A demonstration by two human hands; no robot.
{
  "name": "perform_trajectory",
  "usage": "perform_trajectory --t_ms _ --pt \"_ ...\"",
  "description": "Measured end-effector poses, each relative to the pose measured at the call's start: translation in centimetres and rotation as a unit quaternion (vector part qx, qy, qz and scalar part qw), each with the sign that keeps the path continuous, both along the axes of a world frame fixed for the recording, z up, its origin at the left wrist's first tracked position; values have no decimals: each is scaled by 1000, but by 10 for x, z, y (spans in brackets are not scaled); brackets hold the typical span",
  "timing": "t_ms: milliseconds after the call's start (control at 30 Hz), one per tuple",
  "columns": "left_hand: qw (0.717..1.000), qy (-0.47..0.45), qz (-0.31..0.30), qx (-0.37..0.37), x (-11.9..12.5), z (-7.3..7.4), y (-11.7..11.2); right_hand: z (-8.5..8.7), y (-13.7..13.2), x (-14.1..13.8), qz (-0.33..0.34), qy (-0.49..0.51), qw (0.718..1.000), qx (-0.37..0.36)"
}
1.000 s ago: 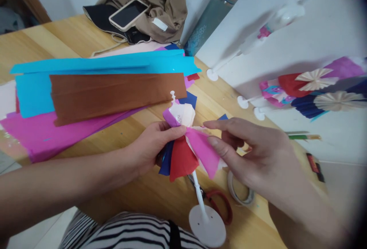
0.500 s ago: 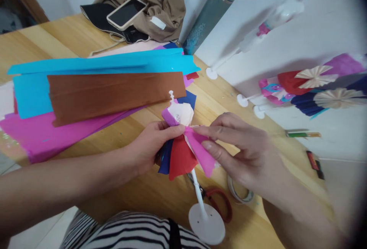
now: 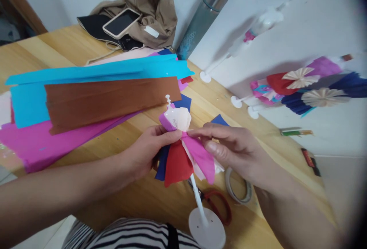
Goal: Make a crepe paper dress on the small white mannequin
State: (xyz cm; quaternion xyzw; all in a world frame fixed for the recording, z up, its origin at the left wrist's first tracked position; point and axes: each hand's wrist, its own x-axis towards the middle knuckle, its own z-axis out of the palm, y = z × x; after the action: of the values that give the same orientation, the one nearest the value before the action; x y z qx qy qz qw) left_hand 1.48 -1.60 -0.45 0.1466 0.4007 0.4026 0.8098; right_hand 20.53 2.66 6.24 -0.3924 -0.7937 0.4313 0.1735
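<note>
A small white mannequin on a stand [image 3: 207,230] wears a paper dress [image 3: 183,157] with red, pink, blue and cream skirt panels. My left hand [image 3: 149,151] is closed round its waist from the left. My right hand [image 3: 229,147] pinches the waist from the right, thumb on the pink panel. The white base rests at the table's near edge.
Long crepe paper sheets [image 3: 94,96] in blue, brown and pink lie on the wooden table [image 3: 86,38]. A tape roll [image 3: 237,187] and red-handled scissors [image 3: 220,207] sit by the stand. A phone [image 3: 120,22] on a beige cloth, a steel flask [image 3: 205,13] and finished dressed mannequins [image 3: 301,88] line the wall.
My right hand has moved left and closed its fingers onto the dress waist. The view has shifted slightly.
</note>
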Motion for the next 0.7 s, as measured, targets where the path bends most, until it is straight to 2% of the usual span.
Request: perform_trajectory --t_ms 67,167,233,267,400,533,700 --pt "1000 -3 2 -2 0 2 0 -3 5 6 -50 36 998 -21" --pt "1000 -11 -2 -13 -1 7 0 -10 21 16 -103 42 994 22" --pt "1000 -17 -4 -19 -1 10 1 -15 33 22 -84 21 996 38" --pt "1000 -21 -3 -20 -1 10 1 -17 38 24 -61 11 998 24" --pt "1000 -27 4 -14 -2 8 1 -23 43 27 5 13 996 -89" --pt "1000 -21 0 -6 -2 8 1 -20 40 23 7 26 987 -158" --pt "1000 -22 -1 -4 -1 10 1 -17 43 16 -1 -21 981 -193"
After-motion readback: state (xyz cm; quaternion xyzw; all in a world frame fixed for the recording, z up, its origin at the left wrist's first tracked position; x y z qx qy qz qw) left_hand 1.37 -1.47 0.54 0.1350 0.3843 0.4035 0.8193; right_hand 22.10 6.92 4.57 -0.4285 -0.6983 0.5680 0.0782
